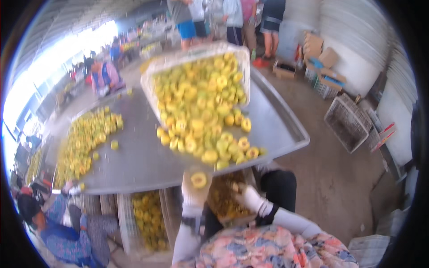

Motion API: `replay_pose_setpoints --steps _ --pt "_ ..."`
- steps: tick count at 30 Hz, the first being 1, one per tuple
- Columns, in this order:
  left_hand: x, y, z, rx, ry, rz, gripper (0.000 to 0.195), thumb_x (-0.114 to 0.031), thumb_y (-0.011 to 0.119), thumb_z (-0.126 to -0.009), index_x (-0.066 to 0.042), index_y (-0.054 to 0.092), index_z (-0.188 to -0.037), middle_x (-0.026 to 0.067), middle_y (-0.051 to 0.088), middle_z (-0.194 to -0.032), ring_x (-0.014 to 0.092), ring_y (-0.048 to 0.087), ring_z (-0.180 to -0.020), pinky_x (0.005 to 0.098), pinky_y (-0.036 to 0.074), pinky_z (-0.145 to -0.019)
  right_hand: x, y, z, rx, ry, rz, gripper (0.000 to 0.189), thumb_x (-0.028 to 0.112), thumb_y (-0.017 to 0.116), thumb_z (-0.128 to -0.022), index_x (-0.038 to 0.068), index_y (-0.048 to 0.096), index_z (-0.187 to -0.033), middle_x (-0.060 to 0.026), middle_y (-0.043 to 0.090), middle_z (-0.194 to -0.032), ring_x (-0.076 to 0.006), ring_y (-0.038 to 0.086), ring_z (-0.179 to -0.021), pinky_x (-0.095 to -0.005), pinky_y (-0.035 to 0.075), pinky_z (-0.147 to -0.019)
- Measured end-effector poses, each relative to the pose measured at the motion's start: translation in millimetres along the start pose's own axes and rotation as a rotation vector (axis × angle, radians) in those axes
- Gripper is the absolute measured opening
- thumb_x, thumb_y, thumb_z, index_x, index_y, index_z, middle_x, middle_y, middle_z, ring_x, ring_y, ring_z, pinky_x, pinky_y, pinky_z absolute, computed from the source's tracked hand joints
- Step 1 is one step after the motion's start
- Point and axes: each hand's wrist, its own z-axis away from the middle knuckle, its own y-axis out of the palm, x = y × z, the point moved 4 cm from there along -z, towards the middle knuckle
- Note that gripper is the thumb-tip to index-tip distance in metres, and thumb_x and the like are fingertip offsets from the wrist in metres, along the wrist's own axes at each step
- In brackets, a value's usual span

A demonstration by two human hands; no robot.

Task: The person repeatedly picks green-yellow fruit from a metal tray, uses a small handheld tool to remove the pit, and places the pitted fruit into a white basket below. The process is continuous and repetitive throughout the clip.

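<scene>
Both my hands wear pale gloves, with white sleeves and dark bands at the wrists. My left hand (pixel 195 193) is at the table's near edge, holding a halved yellow fruit (pixel 198 180) whose brown centre faces up. To its right, my right hand (pixel 247 198) is bent over a container of brownish pieces (pixel 224 204) between my knees. Something small and brownish shows at its fingertips, too blurred to name. Just beyond my hands, cut yellow-green fruit (pixel 209 156) spills from a tipped white plastic crate (pixel 245 80) onto the metal table (pixel 140 150).
Another fruit heap (pixel 87 144) covers the table's left end, where a co-worker (pixel 63 231) sits. A crate of fruit (pixel 149 217) stands below the table. An empty crate (pixel 348 122) and cardboard boxes (pixel 330 77) line the right wall. Several people (pixel 231 20) stand at the back.
</scene>
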Motion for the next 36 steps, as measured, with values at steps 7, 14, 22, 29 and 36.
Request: replay_pose_setpoints --steps 7,14,22,29,36 --pt "15 -6 15 0.12 0.162 -0.457 0.033 -0.032 0.051 -0.104 -0.001 0.06 -0.109 0.0114 0.064 -0.097 0.027 0.063 -0.09 0.0423 0.056 -0.082 81 -14 11 -0.06 -0.268 0.074 0.024 0.02 0.069 -0.086 0.002 0.054 -0.088 -0.0242 0.06 -0.068 -0.0456 0.063 -0.068 -0.0486 0.05 -0.059" --pt "26 2 38 0.113 0.02 -0.362 0.028 -0.024 0.047 -0.104 0.001 0.059 -0.104 0.0126 0.064 -0.09 0.023 0.064 -0.082 0.0331 0.055 -0.074 81 7 10 -0.069 -0.219 0.169 0.026 0.024 0.07 -0.087 0.004 0.053 -0.09 -0.0228 0.06 -0.067 -0.0453 0.062 -0.065 -0.0498 0.05 -0.058" --pt "26 9 48 0.143 0.276 -0.763 0.022 -0.017 0.051 -0.101 0.002 0.061 -0.098 0.0117 0.064 -0.089 0.019 0.064 -0.078 0.0312 0.054 -0.072 79 13 18 -0.103 -0.156 0.131 0.025 0.023 0.069 -0.089 0.002 0.056 -0.09 -0.0259 0.063 -0.074 -0.0467 0.063 -0.073 -0.0487 0.051 -0.062" --pt "34 13 54 0.124 0.351 -0.842 0.029 -0.023 0.054 -0.102 0.004 0.063 -0.105 0.0105 0.068 -0.091 0.018 0.067 -0.086 0.03 0.055 -0.079 81 12 18 0.08 0.021 -0.135 0.022 0.02 0.067 -0.09 0.0 0.063 -0.098 -0.0168 0.066 -0.079 -0.0295 0.066 -0.074 -0.0385 0.052 -0.07" --pt "37 19 49 0.214 0.1 -0.691 0.033 -0.028 0.055 -0.102 0.003 0.064 -0.105 0.0113 0.069 -0.093 0.02 0.067 -0.084 0.0312 0.055 -0.078 93 -9 22 0.295 0.27 -0.444 0.028 0.026 0.067 -0.09 0.0 0.063 -0.103 -0.0053 0.064 -0.086 -0.0124 0.059 -0.08 -0.0314 0.051 -0.074"
